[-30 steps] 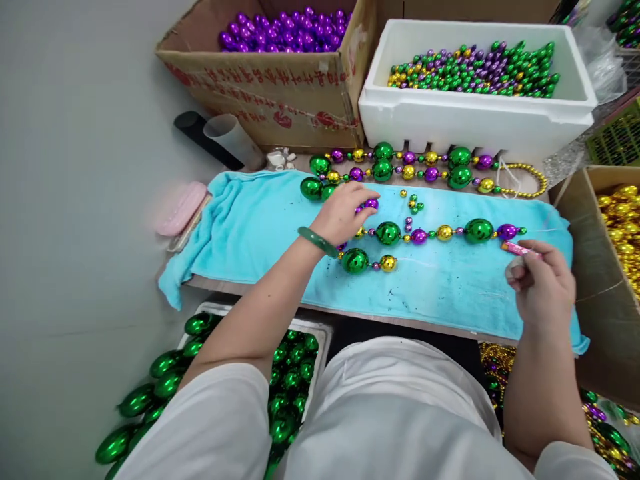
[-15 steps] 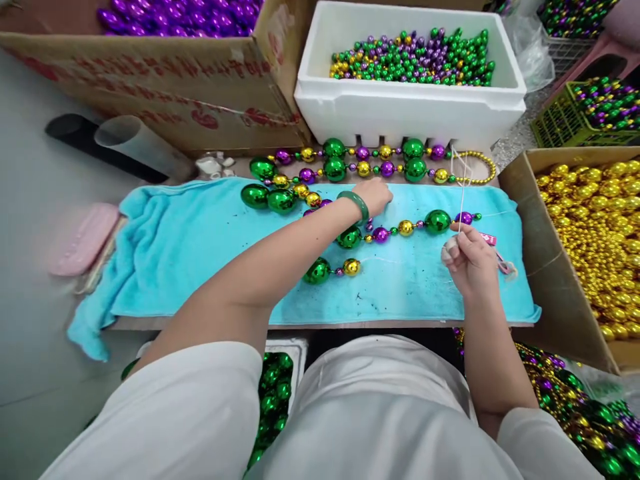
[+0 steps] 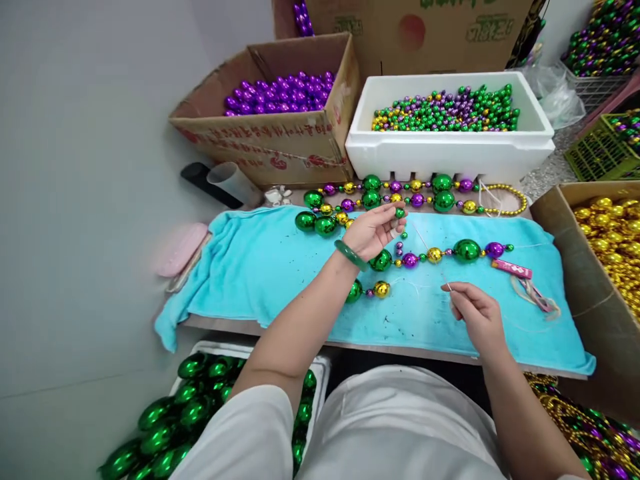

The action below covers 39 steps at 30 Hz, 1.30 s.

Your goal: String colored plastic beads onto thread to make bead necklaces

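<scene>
My left hand, with a green bangle on the wrist, is raised over the turquoise towel and pinches a small green bead between its fingertips. My right hand pinches a thin needle with clear thread that points up toward the bead. On the towel lies a partly strung strand of green, purple and gold beads. A pink lighter lies to the right of it.
Finished bead strands lie behind the towel. A white foam box of small mixed beads, a carton of purple beads, a carton of gold beads and a tray of large green beads surround the board.
My left hand lifted off the towel with a small green bead. My right hand let go of the pink lighter, which now lies on the towel, and moved toward me with the needle.
</scene>
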Each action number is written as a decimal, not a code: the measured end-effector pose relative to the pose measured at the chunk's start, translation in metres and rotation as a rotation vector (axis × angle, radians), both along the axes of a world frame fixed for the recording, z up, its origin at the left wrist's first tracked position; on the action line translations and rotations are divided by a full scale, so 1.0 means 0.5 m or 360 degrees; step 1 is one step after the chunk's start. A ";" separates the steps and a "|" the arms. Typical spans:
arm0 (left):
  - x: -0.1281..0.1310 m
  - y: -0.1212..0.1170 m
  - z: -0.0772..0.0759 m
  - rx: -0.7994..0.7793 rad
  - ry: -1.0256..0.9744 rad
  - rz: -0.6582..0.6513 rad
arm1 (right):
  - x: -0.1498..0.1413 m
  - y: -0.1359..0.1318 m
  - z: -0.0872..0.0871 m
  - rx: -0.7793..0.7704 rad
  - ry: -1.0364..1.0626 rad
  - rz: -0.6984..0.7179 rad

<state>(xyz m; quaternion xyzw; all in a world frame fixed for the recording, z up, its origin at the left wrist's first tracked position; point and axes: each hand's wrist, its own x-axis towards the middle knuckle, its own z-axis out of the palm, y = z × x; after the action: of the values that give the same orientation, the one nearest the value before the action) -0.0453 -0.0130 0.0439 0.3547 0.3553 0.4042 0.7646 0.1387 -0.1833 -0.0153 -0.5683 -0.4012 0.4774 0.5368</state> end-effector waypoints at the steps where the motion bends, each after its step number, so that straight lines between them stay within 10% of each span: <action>1: -0.006 -0.006 0.001 -0.0038 -0.0037 0.0027 | -0.005 -0.003 -0.001 0.0006 -0.0010 0.0014; 18: -0.011 -0.045 -0.012 0.0466 0.0132 0.0080 | 0.005 -0.015 0.008 -0.0065 -0.0144 0.0099; 31: 0.021 -0.137 -0.026 0.0359 0.0262 -0.0387 | -0.017 0.016 0.009 0.0021 -0.0054 0.0103; 39: -0.124 -0.034 -0.014 0.1334 0.1540 0.0359 | 0.020 0.020 0.006 0.0151 0.0199 -0.0171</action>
<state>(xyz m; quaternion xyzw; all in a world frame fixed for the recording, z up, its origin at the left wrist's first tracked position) -0.1074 -0.0300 0.0367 0.7254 0.5069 0.3810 0.2678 0.1486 -0.1733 -0.0125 -0.5320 -0.3580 0.4629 0.6119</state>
